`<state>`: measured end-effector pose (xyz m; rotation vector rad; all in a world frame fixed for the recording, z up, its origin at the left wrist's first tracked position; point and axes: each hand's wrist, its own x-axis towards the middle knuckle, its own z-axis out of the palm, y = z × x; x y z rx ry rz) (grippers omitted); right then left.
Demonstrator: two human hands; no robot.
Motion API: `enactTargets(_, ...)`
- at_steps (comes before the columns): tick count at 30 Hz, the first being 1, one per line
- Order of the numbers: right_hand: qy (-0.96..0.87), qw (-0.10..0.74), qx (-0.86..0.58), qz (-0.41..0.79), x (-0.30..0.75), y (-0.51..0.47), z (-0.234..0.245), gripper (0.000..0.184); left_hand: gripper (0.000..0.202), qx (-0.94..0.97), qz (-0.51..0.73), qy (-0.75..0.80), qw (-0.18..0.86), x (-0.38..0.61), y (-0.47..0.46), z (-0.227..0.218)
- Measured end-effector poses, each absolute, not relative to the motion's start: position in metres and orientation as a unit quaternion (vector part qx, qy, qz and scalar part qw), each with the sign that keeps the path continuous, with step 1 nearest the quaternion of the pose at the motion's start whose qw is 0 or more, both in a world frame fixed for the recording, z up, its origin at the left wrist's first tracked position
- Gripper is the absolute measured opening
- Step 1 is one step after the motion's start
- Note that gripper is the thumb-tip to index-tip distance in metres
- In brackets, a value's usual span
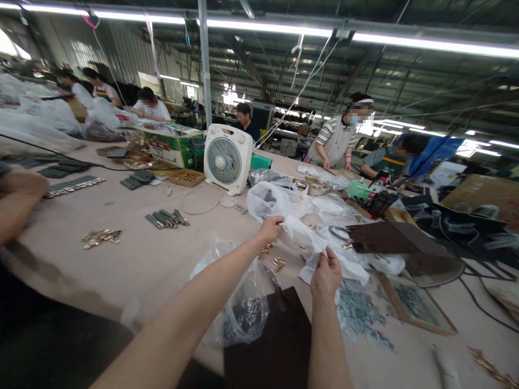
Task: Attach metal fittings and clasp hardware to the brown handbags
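Observation:
My left hand (271, 229) is closed on the left edge of a crumpled white plastic bag (302, 233). With thumb and fingers, my right hand (327, 273) pinches the same bag on its near right side. The bag is stretched between both hands above the table; what it contains I cannot make out. Small gold metal clasps (279, 263) lie just under it. Below my forearms are a clear plastic bag (247, 313) with small metal pieces and a dark brown panel (270, 346). Flat grey metal pieces (360, 310) are spread right of my right hand.
A white box fan (227, 156) stands on the table (133, 216) beyond my left hand. Gold hardware (101, 237) and grey strap pieces (165, 218) lie at left. A cardboard tray (419, 305) sits at right. Another person's arm (20, 200) reaches in at left; several people work farther back.

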<state>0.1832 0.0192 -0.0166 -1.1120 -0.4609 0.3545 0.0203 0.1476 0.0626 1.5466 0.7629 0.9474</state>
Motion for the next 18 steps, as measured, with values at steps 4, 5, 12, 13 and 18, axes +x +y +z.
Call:
enactTargets(4,-0.217,0.832,-0.479,0.178,0.190,0.022,-0.019,0.049,0.024,0.635,0.394,0.291,0.597,0.015,0.151,0.072)
enactTargets(5,-0.218,0.835,-0.471,0.182,0.191,0.023,-0.020,0.048,0.023,0.630,0.394,0.287,0.604,0.014,0.152,0.074)
enactTargets(12,-0.233,0.850,-0.435,0.186,0.189,0.022,-0.012,0.049,0.020,0.590,0.425,0.284,0.626,0.023,0.155,0.085)
enactTargets(13,-0.239,0.850,-0.437,0.174,0.189,0.020,-0.011,0.050,0.021,0.582,0.432,0.283,0.627,0.025,0.155,0.086)
enactTargets(18,-0.260,0.827,-0.487,0.104,0.188,0.008,-0.007,0.045,0.026,0.542,0.470,0.274,0.640,0.034,0.155,0.096)
